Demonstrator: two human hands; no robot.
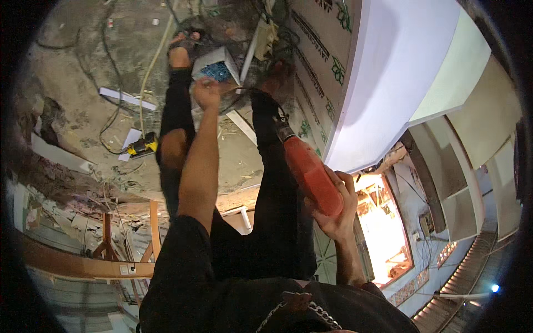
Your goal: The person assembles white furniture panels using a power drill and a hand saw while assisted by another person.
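One box (212, 59) of blue screws (217, 72), perhaps.

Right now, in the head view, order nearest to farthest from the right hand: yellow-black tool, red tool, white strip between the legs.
1. Red tool: held in the right hand.
2. White strip: ahead, leftward.
3. Yellow-black tool: farther left.

Left head-worn fisheye, basically staring down past wearer's chest (366, 305) and legs (276, 183) to floor (72, 72). Chest super close, floor way farther; crazy wide, straight edges bending toward outside.
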